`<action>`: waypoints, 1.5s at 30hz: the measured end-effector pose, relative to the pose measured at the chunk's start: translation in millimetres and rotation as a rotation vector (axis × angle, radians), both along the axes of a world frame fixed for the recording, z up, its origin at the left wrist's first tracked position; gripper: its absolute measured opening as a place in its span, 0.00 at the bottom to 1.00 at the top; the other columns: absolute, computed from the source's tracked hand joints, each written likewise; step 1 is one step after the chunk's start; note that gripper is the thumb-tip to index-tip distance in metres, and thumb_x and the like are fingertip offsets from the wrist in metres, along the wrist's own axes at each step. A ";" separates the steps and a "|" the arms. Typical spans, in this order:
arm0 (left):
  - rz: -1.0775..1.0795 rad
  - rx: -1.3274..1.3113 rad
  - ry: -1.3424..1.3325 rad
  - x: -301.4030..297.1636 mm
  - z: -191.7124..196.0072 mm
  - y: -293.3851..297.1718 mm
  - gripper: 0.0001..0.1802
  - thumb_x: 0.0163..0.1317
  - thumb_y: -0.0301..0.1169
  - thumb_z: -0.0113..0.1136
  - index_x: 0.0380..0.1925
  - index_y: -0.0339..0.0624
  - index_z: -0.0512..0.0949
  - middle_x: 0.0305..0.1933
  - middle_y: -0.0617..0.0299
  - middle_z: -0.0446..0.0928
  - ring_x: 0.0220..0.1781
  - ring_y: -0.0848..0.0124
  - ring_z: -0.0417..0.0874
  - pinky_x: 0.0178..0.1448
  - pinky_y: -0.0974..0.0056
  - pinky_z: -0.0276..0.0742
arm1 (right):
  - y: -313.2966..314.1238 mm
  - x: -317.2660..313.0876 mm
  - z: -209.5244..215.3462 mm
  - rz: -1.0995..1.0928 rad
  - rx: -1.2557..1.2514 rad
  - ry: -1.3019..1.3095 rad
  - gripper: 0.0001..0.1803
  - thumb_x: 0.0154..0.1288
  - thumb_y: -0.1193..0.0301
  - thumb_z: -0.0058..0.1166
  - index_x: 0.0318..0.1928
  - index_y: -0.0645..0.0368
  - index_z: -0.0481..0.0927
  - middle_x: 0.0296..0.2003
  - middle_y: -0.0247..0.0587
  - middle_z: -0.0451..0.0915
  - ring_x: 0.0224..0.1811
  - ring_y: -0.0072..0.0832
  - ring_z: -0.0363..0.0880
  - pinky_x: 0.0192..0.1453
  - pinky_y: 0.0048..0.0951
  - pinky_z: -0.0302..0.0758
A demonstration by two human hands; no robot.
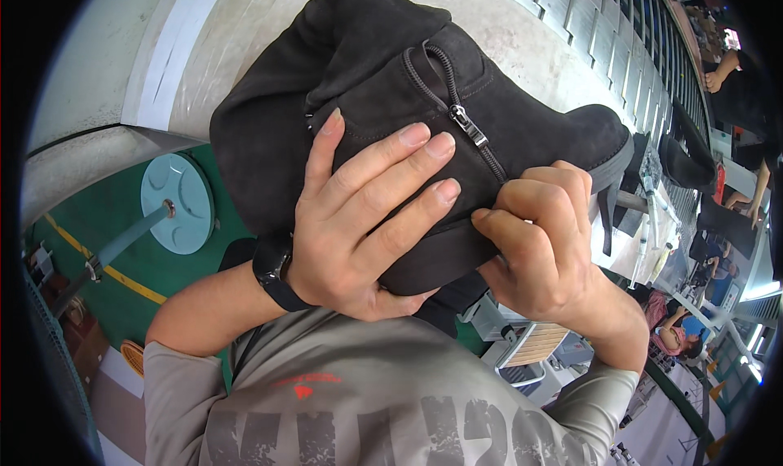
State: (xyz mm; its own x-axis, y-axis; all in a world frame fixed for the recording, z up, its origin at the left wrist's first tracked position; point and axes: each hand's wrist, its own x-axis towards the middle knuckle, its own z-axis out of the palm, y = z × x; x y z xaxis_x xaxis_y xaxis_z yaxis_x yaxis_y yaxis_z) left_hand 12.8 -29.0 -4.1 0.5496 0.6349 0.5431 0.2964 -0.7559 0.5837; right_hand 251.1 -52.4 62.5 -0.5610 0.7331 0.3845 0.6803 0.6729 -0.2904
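A black suede-like boot (383,75) lies in front of me, its rounded toe with a grey edge (622,158) pointing right. A metal zip (469,128) runs down its side; the zip is parted above the slider and its teeth are closed below. My left hand (363,209) spreads its fingers over the boot, with the thumb under the near edge, holding it. With thumb and forefinger, my right hand (542,238) pinches the near edge close to the zip's lower end. The fingers hide that end.
Beyond the boot is a pale worktop (245,34). Metal conveyor slats (587,46) run along the far right. At left, a pale blue disc (175,203) on a pole stands over green floor. A slatted wooden piece (532,344) is at lower right. Other people (677,331) are farther right.
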 end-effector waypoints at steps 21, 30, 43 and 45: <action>-0.032 -0.035 -0.053 -0.1 -1.4 -1.9 0.34 0.69 0.53 0.61 0.60 0.33 0.82 0.63 0.43 0.85 0.69 0.48 0.83 0.83 0.35 0.59 | 1.6 34.5 10.3 -0.138 0.026 -0.171 0.23 0.46 0.67 0.77 0.47 0.55 0.91 0.44 0.33 0.84 0.46 0.35 0.79 0.68 0.55 0.71; 0.023 -0.059 -0.059 3.9 0.9 -1.3 0.29 0.80 0.54 0.51 0.53 0.39 0.86 0.60 0.51 0.88 0.68 0.57 0.85 0.83 0.40 0.62 | 3.6 36.4 8.7 -0.131 -0.055 -0.020 0.18 0.42 0.74 0.77 0.36 0.51 0.85 0.39 0.31 0.81 0.41 0.33 0.76 0.57 0.49 0.69; -0.062 -0.073 0.011 -2.9 21.6 14.9 0.36 0.64 0.56 0.68 0.57 0.34 0.80 0.62 0.44 0.83 0.69 0.50 0.81 0.81 0.35 0.63 | 16.1 46.6 21.4 -0.324 -0.081 -0.107 0.43 0.36 0.46 0.86 0.48 0.63 0.84 0.64 0.66 0.79 0.66 0.55 0.81 0.73 0.54 0.74; -0.220 -0.220 0.001 -3.7 38.8 35.7 0.38 0.62 0.58 0.72 0.56 0.33 0.80 0.64 0.43 0.82 0.68 0.49 0.81 0.76 0.36 0.71 | 17.4 59.2 16.3 -0.307 -0.081 0.056 0.36 0.41 0.51 0.83 0.49 0.58 0.87 0.63 0.58 0.81 0.64 0.55 0.81 0.74 0.62 0.68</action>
